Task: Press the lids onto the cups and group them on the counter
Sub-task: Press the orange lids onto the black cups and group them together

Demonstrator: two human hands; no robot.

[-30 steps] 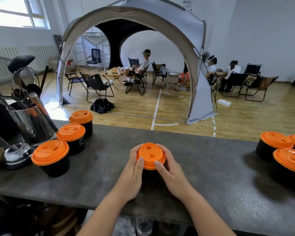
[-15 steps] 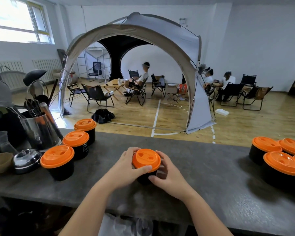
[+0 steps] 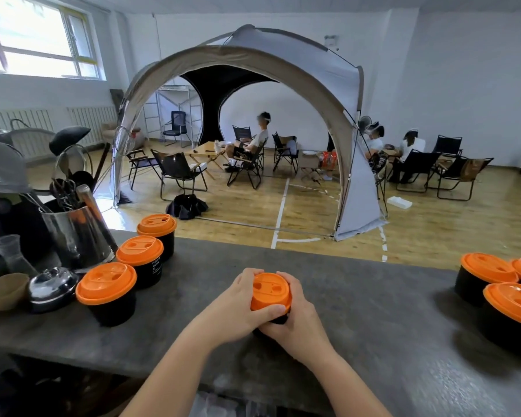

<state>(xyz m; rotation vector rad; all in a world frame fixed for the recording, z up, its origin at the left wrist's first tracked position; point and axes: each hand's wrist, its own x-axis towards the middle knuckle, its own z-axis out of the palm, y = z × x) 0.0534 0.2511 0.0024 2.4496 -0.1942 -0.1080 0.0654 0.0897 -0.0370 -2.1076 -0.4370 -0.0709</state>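
Both hands wrap one cup near the middle of the counter (image 3: 358,311), toward its near edge. Left hand (image 3: 238,308): fingers curled round the far left side, thumb lying across the near rim of the orange lid (image 3: 270,291). Right hand (image 3: 295,317): fingers curled round the right side of the lid, thumb tucked low against the cup wall, touching the left thumb. Black cup (image 3: 278,319) almost wholly hidden; only a dark sliver shows under the lid. Lid looks tilted slightly toward the camera; whether it is fully seated cannot be told.

Toward the left end: three lidded black cups (image 3: 139,266) in a diagonal row, running from near edge to far edge, close together. Just beside them, further left: a metal tub of utensils (image 3: 76,236), a small metal lid with knob (image 3: 50,285), a brown bowl (image 3: 3,290), a clear measuring cup (image 3: 11,254).

At the right end: a cluster of wider lidded black tubs (image 3: 487,279), touching or nearly so, well apart from the held cup.
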